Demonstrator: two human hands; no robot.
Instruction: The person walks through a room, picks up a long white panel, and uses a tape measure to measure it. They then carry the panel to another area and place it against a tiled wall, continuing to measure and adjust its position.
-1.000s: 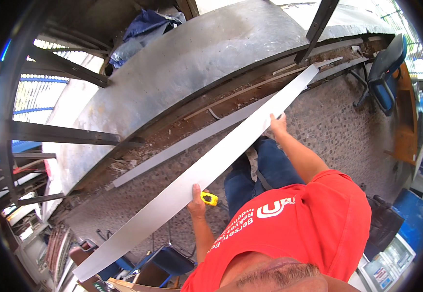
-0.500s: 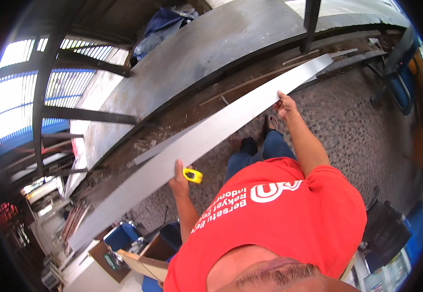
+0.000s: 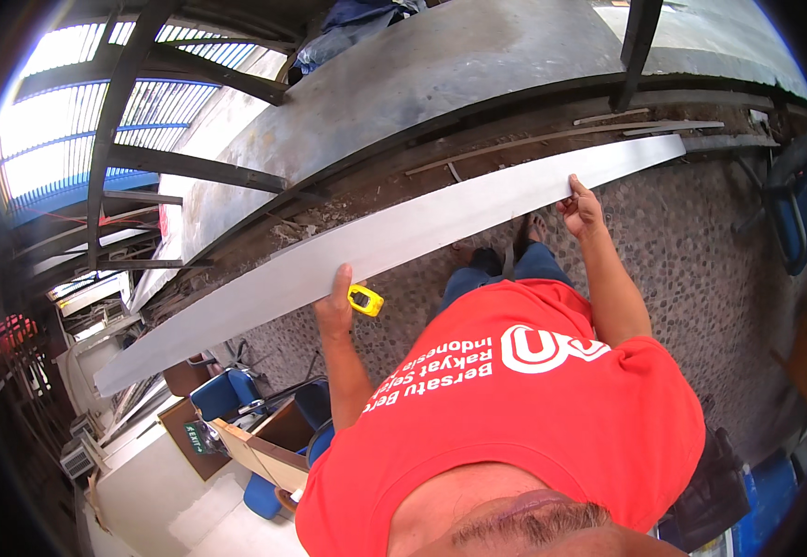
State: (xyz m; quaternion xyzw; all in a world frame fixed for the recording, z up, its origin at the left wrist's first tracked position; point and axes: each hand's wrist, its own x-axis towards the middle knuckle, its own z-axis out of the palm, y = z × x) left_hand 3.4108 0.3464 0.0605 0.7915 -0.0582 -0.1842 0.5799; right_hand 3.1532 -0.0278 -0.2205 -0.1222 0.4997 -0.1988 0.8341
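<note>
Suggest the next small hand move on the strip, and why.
Probably slide the left hand outward along the strip. Both hands grip its near edge, thumbs on top, but more of it looks unsupported beyond the left hand than beyond the right hand. Go gently: the tape measure sits against the left hand.

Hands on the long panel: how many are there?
2: the left hand, a yellow tape measure against it, and the right hand, farther right on the panel.
</note>
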